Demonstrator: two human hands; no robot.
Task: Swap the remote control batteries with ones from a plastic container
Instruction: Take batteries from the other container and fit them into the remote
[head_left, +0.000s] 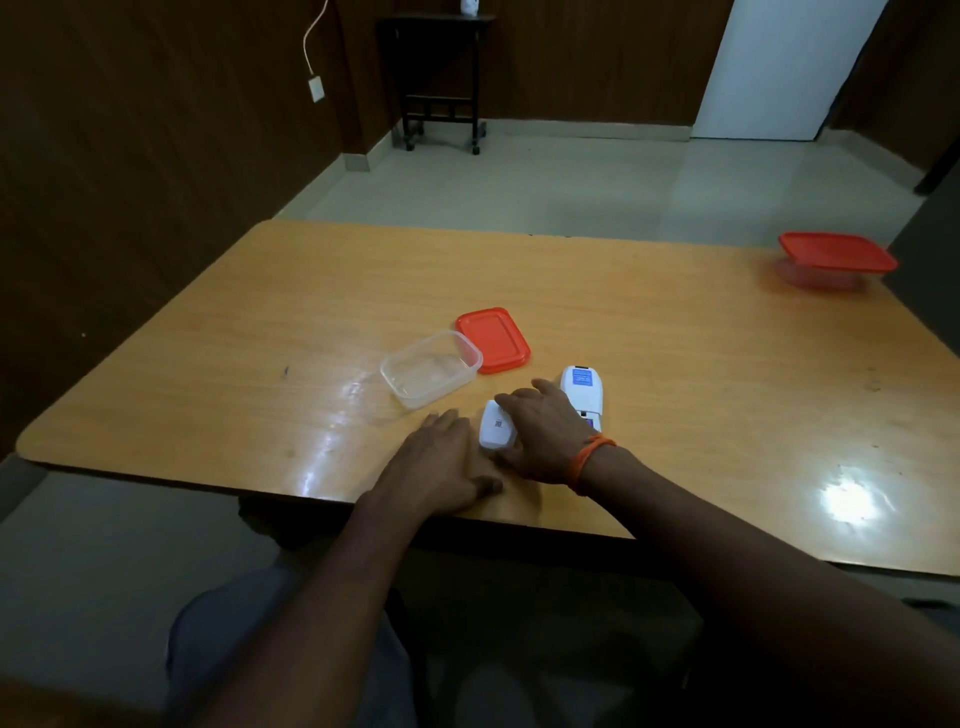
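The white remote lies face down on the wooden table, its blue label up and its battery bay open at the near end. Left of it lies the white battery cover. My right hand reaches over the cover, with fingertips at its far end and thumb at its near end. My left hand rests flat on the table just left of the cover, holding nothing. A clear plastic container stands open behind my hands, and I see nothing inside it. Its red lid lies beside it. No batteries are in view.
A second clear container with a red lid on it sits at the table's far right corner. The near table edge runs just under my wrists. Beyond the table are floor, a dark stand and a white door.
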